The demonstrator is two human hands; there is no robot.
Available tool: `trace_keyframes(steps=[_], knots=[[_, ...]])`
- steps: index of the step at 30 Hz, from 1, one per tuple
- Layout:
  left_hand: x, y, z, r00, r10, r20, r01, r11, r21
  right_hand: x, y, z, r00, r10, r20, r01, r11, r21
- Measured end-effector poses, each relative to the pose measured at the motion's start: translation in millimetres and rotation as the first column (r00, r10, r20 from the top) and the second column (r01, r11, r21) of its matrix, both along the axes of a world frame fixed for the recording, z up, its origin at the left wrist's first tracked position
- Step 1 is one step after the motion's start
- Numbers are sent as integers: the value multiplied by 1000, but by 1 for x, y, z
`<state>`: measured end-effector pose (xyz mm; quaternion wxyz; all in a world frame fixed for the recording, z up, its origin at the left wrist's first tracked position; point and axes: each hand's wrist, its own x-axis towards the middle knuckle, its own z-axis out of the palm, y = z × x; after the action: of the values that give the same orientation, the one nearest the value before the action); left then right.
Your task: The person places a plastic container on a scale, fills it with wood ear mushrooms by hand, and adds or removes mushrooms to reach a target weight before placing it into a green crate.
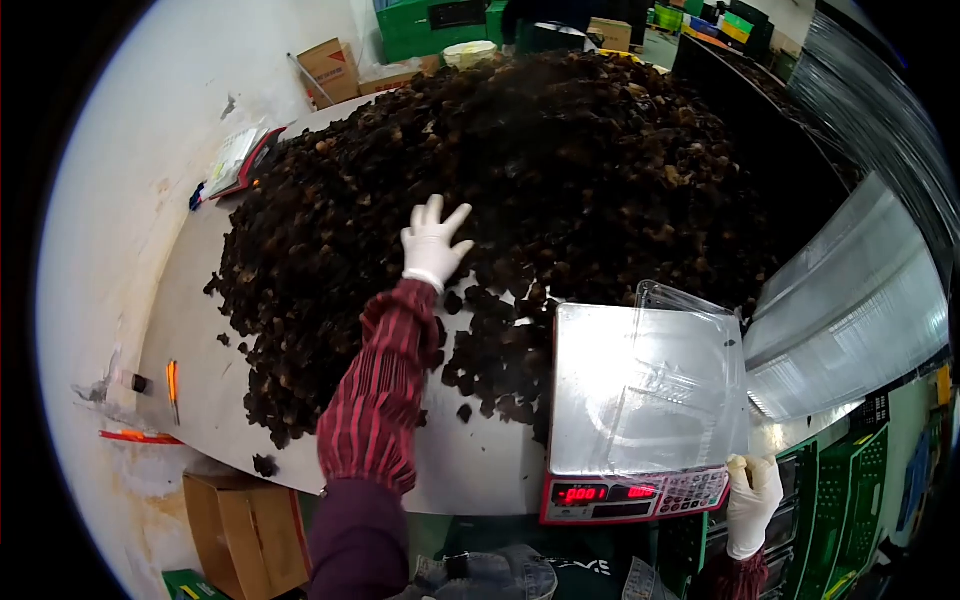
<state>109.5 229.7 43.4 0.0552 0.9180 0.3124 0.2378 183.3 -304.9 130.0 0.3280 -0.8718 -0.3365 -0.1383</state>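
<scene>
Closest to you, your gloved right hand (755, 503) is at the near right corner of the scale (590, 420), fingers bent; whether its grip is clenched or has anything in it, you cannot tell from here. On the scale's plate lies a clear plastic container (672, 385); it looks thin, light and slick, likely to flex or slide if pushed, so take it lightly by opposite rims rather than squeezing a wall. Beyond the bare near strip of the worktop (475, 475), loose dark pieces (505, 345) lie left of the scale. Your gloved left hand (432, 246) is farther out, over the large dark pile (330, 210), its grip released, fingers spread. The pieces look dry, light and crinkled, probably brittle at their edges; cup a loose handful from underneath at the pile's near edge, since hard pinching could crumble them. The pile's higher, far side may shed pieces if you dig in low.
</scene>
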Motion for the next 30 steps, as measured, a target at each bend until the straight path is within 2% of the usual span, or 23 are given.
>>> trace_keyframes(steps=[2, 3, 4, 6, 8, 9, 12, 13, 14, 16, 17, 18, 20, 22, 24, 28, 30], knots=[[3, 11, -27, 960, 190, -206, -221, 965, -139, -3, 1, 2, 1000, 8, 18, -8, 1000, -17], [7, 15, -40, 936, 206, -286, -244, 964, -107, -5, 3, 4, 1000, -3, -13, 3, 1000, 15], [8, 3, -33, 949, 194, -249, -225, 969, -102, -5, 4, 5, 999, -6, -46, 9, 999, 47], [-6, -16, -36, 945, -14, -327, -50, 981, -187, -3, 1, 3, 997, -30, -66, 33, 998, 48], [-29, -48, -43, 941, -102, -324, 42, 982, -186, 2, -5, -4, 996, -27, -79, 30, 999, 34], [-41, -66, -35, 928, -178, -326, 99, 964, -245, 4, -6, -7, 996, -24, -83, 28, 999, 40], [-72, -97, -15, 877, -371, -306, 201, 861, -468, 5, -7, -12, 998, -28, -63, 27, 1000, -9], [-80, -96, -13, 858, -464, -219, 292, 792, -536, 6, -6, -12, 998, -20, -57, 20, 1000, 4], [-82, -101, 4, 815, -455, -359, 204, 805, -558, 7, -5, -11, 999, -14, -49, 15, 1000, 19], [-83, -93, 17, 830, -518, -210, 350, 775, -527, 8, -6, -12, 999, -23, -33, 23, 1000, 13], [-73, -84, 20, 867, -484, -120, 384, 801, -459, 8, -7, -12, 999, -33, -17, 33, 999, 5], [-59, -75, 21, 910, -406, 82, 403, 824, -399, 8, -6, -11, 999, -40, -14, 40, 999, 6], [-18, -33, 13, 953, -265, 151, 301, 896, -326, 6, -5, -9, 996, -41, -78, 44, 998, 36], [29, 2, -1, 999, -25, -21, 21, 986, -164, 4, -5, -8, 996, -48, -77, 50, 999, 18], [57, 18, -18, 991, 128, 24, -119, 967, -226, 3, -6, -8, 996, -56, -74, 57, 998, 2], [74, 15, -42, 955, 295, 34, -262, 890, -373, 6, -12, -9, 997, -52, -58, 51, 998, -27], [67, 26, -49, 971, 198, 137, -108, 865, -490, 7, -15, -8, 992, -80, -97, 79, 997, -14]])
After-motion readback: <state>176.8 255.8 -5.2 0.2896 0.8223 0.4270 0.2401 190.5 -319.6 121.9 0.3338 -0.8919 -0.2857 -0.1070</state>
